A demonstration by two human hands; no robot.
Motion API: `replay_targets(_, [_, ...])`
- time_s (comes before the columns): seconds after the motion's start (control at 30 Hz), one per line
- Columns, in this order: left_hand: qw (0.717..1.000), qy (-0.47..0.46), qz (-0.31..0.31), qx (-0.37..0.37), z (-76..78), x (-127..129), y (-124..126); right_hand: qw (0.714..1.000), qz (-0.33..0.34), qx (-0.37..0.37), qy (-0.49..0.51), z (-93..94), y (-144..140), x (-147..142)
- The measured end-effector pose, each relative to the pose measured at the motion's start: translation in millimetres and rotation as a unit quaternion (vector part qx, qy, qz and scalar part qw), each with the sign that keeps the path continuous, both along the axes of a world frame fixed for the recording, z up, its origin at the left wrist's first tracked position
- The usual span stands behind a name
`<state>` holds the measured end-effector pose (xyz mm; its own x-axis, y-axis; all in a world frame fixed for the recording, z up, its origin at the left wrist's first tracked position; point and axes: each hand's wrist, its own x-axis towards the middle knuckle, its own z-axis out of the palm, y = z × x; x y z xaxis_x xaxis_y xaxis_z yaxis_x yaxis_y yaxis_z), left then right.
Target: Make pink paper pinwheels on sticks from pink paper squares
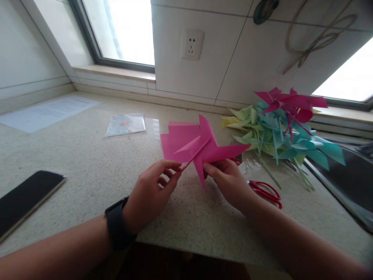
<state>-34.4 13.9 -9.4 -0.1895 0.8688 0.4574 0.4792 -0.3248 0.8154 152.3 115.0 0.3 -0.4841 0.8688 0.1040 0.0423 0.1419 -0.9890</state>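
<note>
The left forearm (pixel 67 243), with its dark watch (pixel 118 223), lies nearest the camera. Over the counter (pixel 87 155), the pink pinwheel (pixel 208 149) sits between both hands — best held lightly, stick (pixel 196 154) steady, blades uncreased. The left hand (pixel 153 192) pinches the stick's lower end; the right hand (pixel 229 181) clamps a blade, thumb in front — red scissors (pixel 266 192) beside it.
</note>
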Motion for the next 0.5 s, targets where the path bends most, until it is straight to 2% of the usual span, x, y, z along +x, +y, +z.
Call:
replay_targets(0.23, [0.997, 0.045, -0.017, -0.057, -1.3, -2.4, 2.0, 0.999, 0.01, -0.038, 0.009, 0.3, 4.7, 4.5])
replay_targets(0.37, [0.997, 0.045, -0.019, -0.053, -2.8, -3.5, 1.6, 0.997, 0.011, -0.069, -0.032, -1.3, 3.4, 3.6])
replay_targets(0.5, [0.998, 0.017, -0.025, -0.047, -4.5, -2.9, -0.3, 0.995, -0.003, -0.098, 0.012, -1.2, -0.5, -1.3])
